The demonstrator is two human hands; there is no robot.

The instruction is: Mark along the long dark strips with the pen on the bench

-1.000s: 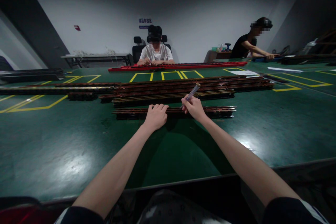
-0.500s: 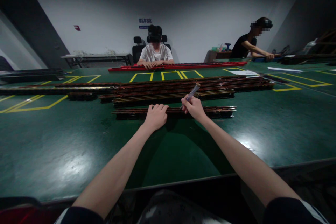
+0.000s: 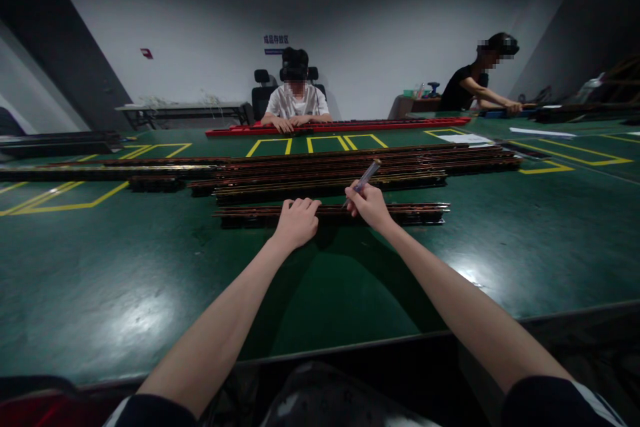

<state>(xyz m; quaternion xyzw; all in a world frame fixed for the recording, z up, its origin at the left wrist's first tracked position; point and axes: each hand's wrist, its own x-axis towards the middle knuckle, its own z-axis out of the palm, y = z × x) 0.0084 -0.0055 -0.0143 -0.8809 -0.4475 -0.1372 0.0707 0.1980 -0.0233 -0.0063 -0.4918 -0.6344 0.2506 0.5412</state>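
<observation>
My left hand [image 3: 299, 221] lies over the near bundle of long dark strips [image 3: 250, 215], with its fingers bent over the top and close together. Just to the right, my right hand [image 3: 371, 205] pinches a slim pen-like tool with a clear barrel [image 3: 369, 175]. The tool slants, its brownish end up and right. Its thin tip points down at the strips between my hands; whether it touches them I cannot tell. The bundle lies flat, roughly crosswise in front of me.
Behind the bundle lies a larger stack of long dark strips [image 3: 325, 170], reaching left. Yellow tape outlines mark the green table [image 3: 165, 267]. Across it, one person [image 3: 296, 103] sits behind a long red rail [image 3: 400, 125]; another person [image 3: 463, 87] works at far right. White paper [image 3: 465, 139] lies beyond the stack.
</observation>
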